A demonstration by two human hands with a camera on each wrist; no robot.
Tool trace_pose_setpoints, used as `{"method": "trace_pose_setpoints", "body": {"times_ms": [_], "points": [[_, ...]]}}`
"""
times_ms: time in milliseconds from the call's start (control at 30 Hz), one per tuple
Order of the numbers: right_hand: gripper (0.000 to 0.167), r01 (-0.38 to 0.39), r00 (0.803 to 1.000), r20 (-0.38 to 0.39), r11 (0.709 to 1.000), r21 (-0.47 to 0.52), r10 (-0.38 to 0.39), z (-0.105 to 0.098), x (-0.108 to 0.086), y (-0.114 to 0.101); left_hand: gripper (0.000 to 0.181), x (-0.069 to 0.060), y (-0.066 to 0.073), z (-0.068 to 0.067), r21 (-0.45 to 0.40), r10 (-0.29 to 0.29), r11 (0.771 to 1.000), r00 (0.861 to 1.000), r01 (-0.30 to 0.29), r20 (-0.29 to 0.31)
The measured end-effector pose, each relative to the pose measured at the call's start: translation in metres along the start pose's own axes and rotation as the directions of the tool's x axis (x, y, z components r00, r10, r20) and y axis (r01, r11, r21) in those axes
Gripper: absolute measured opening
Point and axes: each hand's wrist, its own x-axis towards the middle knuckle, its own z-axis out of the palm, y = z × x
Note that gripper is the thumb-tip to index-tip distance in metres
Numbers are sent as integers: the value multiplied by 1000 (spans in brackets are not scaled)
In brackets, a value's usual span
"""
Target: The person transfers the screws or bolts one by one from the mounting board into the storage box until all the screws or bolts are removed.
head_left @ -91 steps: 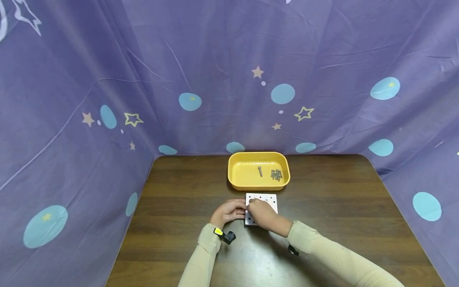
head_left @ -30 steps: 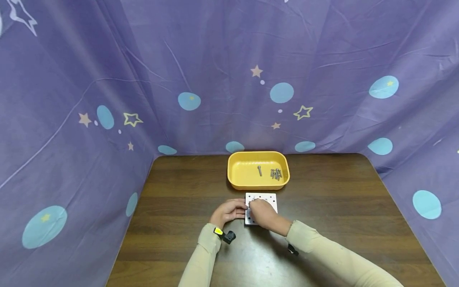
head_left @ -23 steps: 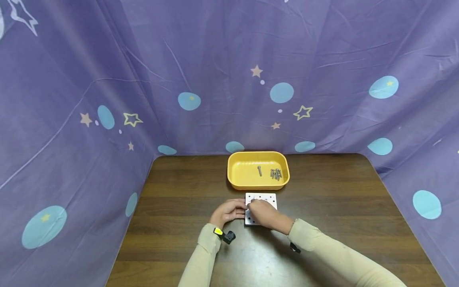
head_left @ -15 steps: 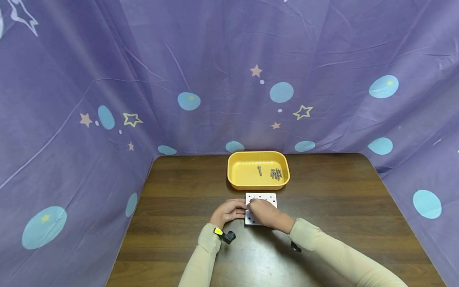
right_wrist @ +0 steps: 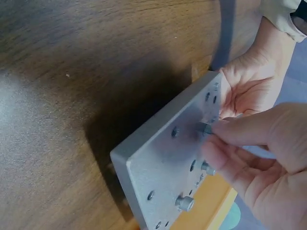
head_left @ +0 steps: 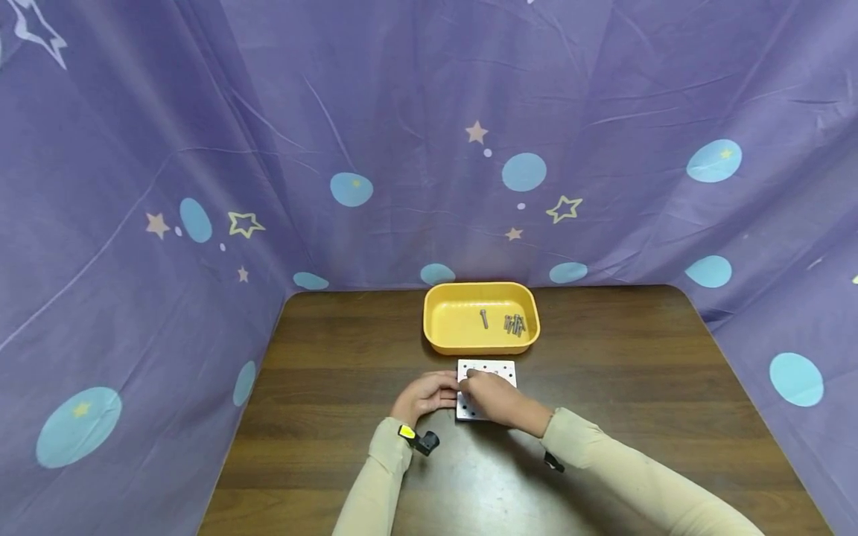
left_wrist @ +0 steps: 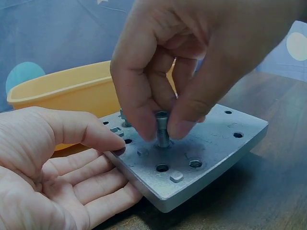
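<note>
A silvery metal plate (head_left: 496,365) with several holes lies on the table in front of me. My right hand (head_left: 494,398) is over it, and its thumb and index finger pinch a socket-head bolt (left_wrist: 163,130) that stands upright in one of the holes. Two more bolts stand in the plate; the right wrist view shows one bolt (right_wrist: 185,203) near the plate's end and another bolt (right_wrist: 207,168) beside my fingers. At the plate's left edge my left hand (head_left: 425,394) holds it, one digit at the top edge and the other fingers along the side.
Just behind the plate stands a yellow tray (head_left: 452,348). Inside it are a single loose bolt (head_left: 484,318) and a small heap of bolts (head_left: 515,324) at the right. The wooden table (head_left: 637,372) ends at a purple patterned curtain (head_left: 415,223) at the back and sides.
My right hand's fingers and wrist have shifted slightly while staying over the same spot on the plate. The left hand, the plate and the tray keep their places.
</note>
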Motion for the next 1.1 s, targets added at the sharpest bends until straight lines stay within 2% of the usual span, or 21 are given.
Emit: {"method": "trace_pose_setpoints", "body": {"times_ms": [167, 400, 633, 967, 1100], "points": [[11, -69, 997, -20, 998, -4, 69, 0, 0, 0, 29, 1, 0, -1, -15, -5, 1000, 1000, 5, 0], [13, 8, 1000, 17, 1000, 16, -8, -1, 2, 1, 33, 1, -1, -1, -12, -5, 1000, 1000, 5, 9], [12, -87, 996, 17, 996, 7, 87, -1, 3, -3, 35, 1, 0, 0, -5, -2, 1000, 1000, 2, 8], [19, 59, 997, 51, 997, -39, -57, -2, 4, 0, 40, -1, 0, 1, 4, -12, 1000, 1000, 12, -8], [21, 82, 996, 47, 995, -57, -79, -3, 3, -1, 40, 0, -1, 0, -3, -13, 1000, 1000, 13, 3]]}}
